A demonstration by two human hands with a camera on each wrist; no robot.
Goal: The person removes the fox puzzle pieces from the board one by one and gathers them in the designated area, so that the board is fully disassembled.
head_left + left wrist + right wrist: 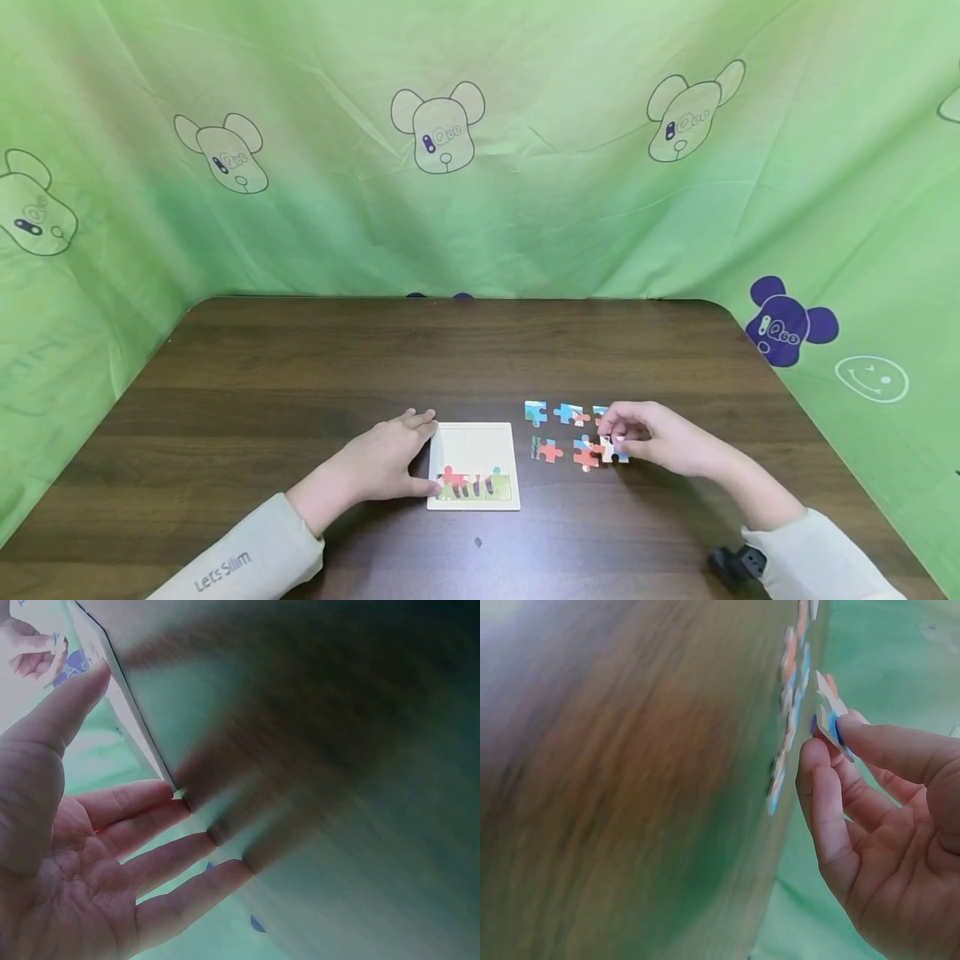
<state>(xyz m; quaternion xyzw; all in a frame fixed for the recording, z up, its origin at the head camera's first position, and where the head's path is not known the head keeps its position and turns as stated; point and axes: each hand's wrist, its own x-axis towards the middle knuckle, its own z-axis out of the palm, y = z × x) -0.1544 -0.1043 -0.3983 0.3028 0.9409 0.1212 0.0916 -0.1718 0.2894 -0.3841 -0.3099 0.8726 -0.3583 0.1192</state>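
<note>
A pale puzzle tray lies on the table with several joined puzzle pieces along its near side. At the tray's left edge rests my left hand, its thumb at the near left corner and its fingers extended by the far left corner. In the left wrist view those fingers look straight and touch the tray's side. My right hand pinches a jigsaw puzzle piece between thumb and fingers, raised off the table in the right wrist view. Loose jigsaw pieces lie in two rows beside it, partly hidden by that hand.
The brown wooden table extends beyond the tray to a green printed curtain at the back and sides. A black device sits at the right sleeve cuff. A small dark mark shows in front of the tray.
</note>
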